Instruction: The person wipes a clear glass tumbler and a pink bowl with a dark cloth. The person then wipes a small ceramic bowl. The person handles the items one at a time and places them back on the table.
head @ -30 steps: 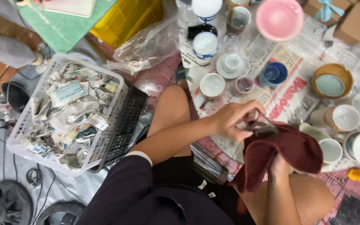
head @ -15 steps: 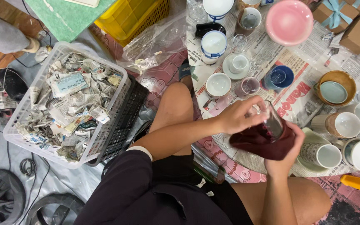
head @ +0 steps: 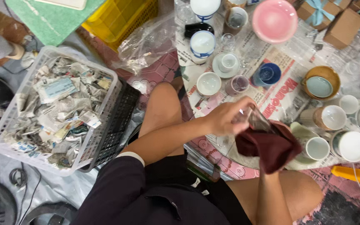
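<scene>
The glass [head: 258, 120] in my left hand [head: 225, 118] is clear and glossy; the dark red cloth [head: 271, 146] over my right hand is soft, matt fabric. Glazed ceramic cups [head: 208, 83] shine on thin, crinkled newspaper [head: 280, 96]. The white basket [head: 100, 137] is smooth plastic, full of crumpled paper scraps [head: 50, 108].

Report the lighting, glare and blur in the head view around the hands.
Head view: even, soft light with faint shadows; the left hand is sharp, while the clear glass it grips shows pale glare; the dark red cloth hides most of the right hand; the frame corners curve slightly.
</scene>
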